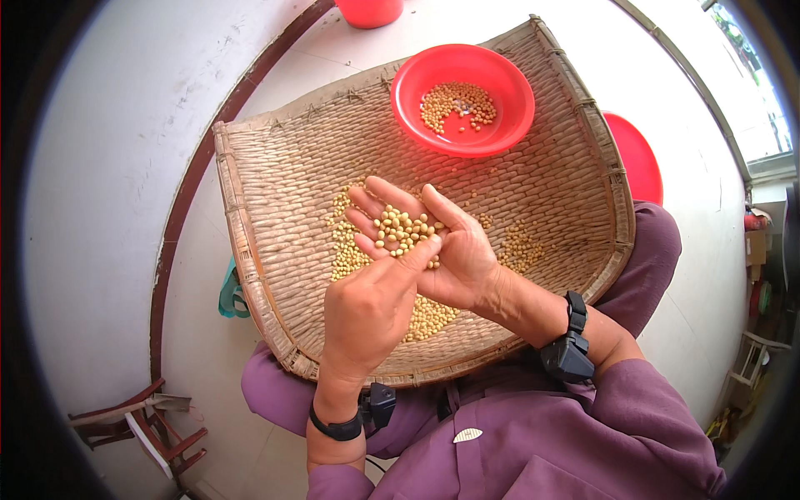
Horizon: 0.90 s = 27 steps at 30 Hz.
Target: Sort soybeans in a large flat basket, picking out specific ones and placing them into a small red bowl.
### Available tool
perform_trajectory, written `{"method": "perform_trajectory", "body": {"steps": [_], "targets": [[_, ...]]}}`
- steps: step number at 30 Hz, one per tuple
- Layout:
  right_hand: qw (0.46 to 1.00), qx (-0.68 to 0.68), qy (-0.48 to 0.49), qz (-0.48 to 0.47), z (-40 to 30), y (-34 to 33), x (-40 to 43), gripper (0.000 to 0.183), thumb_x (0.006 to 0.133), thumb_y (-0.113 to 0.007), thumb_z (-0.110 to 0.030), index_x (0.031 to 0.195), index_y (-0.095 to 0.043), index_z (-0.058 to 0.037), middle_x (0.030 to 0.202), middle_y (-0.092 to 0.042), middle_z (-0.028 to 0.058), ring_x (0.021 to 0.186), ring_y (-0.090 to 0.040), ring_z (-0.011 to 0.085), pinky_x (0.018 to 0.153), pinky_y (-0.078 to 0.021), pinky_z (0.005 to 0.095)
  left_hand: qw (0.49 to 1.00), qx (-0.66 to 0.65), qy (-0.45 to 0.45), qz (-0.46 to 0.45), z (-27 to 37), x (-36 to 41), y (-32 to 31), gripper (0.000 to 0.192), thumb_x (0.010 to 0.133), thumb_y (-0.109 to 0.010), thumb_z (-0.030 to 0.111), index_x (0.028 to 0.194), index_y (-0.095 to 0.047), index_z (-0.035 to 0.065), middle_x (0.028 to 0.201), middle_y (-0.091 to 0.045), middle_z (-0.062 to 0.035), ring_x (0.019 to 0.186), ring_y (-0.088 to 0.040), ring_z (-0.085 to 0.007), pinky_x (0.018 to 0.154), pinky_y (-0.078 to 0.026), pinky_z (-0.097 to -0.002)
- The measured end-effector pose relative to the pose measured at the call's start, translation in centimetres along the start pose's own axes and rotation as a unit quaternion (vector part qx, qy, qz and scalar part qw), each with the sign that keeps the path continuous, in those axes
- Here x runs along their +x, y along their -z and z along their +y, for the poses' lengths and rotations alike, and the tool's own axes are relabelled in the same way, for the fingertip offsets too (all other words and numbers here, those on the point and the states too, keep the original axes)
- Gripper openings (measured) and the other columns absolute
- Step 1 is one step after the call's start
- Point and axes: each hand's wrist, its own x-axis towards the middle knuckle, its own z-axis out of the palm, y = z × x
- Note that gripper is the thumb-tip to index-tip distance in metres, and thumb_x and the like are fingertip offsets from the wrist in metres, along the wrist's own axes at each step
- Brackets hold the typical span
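My right hand (461, 259) is palm up over a woven winnowing basket (281, 194), cupping a small heap of pale yellow soybeans (400, 230). Across that palm reaches my left hand (369, 312), its thumb tip touching the beans at the heap's edge. The left fingers are mostly hidden behind the hand, so a bean between them cannot be made out. Below both hands, loose soybeans (431, 320) lie in the basket, partly covered by them. A smaller patch of beans (520, 247) is to the right. The basket rests on my lap.
A red plastic basin (406, 128) stands in the basket's far part with browner beans (453, 103) inside. Beyond the basket is a red container (370, 12); another red object (634, 159) shows at right. A wooden stool (165, 431) is at lower left, near the wall.
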Motion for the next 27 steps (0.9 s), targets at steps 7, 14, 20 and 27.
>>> {"method": "perform_trajectory", "body": {"steps": [7, 14, 20, 27], "targets": [[1.0, 0.008, 0.005, 0.008, -0.1, 0.0, -0.1, 0.058, 0.106, -0.03, -0.039, 0.151, -0.032, -0.0026, 0.155, -0.035, 0.0159, 0.14, -0.039, 0.03, 0.119, -0.0309, 0.044, 0.988, -0.105, 0.073, 0.092, -0.4, -0.1, 0.1, 0.03, 0.089, -0.059, -0.004, 0.116, -0.069, 0.004, 0.098, -0.072, -0.0149, 0.085, -0.071, -0.0242, 0.075, -0.054, -0.0312], [1.0, 0.003, 0.018, 0.002, -0.3, -0.2, 0.2, 0.056, 0.107, -0.029, -0.038, 0.151, -0.031, -0.0041, 0.155, -0.035, 0.0153, 0.14, -0.039, 0.0304, 0.119, -0.0308, 0.0447, 0.995, -0.09, 0.016, 0.048, -0.8, -0.4, 0.0, 0.03, 0.086, -0.061, -0.002, 0.111, -0.071, 0.0099, 0.09, -0.07, -0.0145, 0.079, -0.07, -0.0272, 0.067, -0.054, -0.034], [0.999, 0.025, 0.019, 0.008, -0.4, -0.2, 0.3, 0.056, 0.106, -0.03, -0.04, 0.149, -0.035, -0.0046, 0.148, -0.045, 0.0125, 0.132, -0.047, 0.0272, 0.115, -0.0368, 0.0423, 0.975, -0.169, 0.074, 0.128, -1.2, -0.6, 0.9, 0.018, 0.094, -0.055, -0.004, 0.105, -0.069, -0.0009, 0.094, -0.072, -0.0071, 0.087, -0.067, -0.0146, 0.078, -0.051, -0.0271], [0.998, 0.015, 0.015, 0.063, -0.8, 0.5, 0.5, 0.051, 0.107, -0.031, -0.037, 0.145, -0.04, -0.0029, 0.144, -0.048, 0.0157, 0.129, -0.051, 0.0281, 0.115, -0.0385, 0.0432, 0.931, -0.255, 0.136, 0.224, -1.1, -0.9, 1.8, 0.017, 0.098, -0.053, 0.0, 0.106, -0.068, 0.0015, 0.074, -0.056, 0.0052, 0.058, -0.043, 0.0004, 0.051, -0.033, -0.0169]]}}
